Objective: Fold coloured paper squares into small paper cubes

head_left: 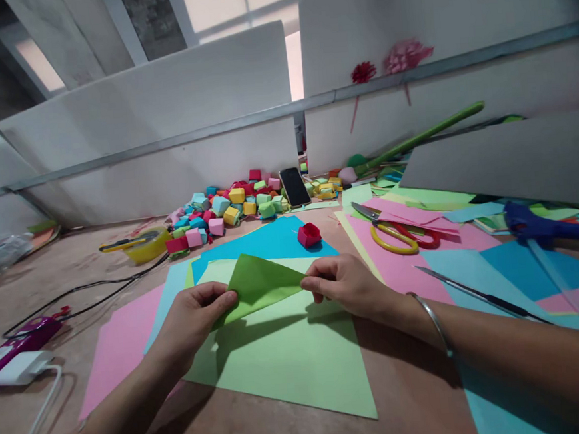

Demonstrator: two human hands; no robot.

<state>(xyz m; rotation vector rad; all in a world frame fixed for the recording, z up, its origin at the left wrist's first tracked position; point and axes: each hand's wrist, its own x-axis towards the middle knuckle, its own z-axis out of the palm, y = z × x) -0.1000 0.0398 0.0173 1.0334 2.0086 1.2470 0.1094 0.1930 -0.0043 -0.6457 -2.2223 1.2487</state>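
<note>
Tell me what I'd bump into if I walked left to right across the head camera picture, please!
White charger plug → yellow container → left hand → dark green paper → right hand → silver bangle → blue tool, perhaps a glue gun.

Scissors (379, 225) R of held sheet (262, 283), phone (294, 188) behind, prob. against cubes (236, 196).
</note>
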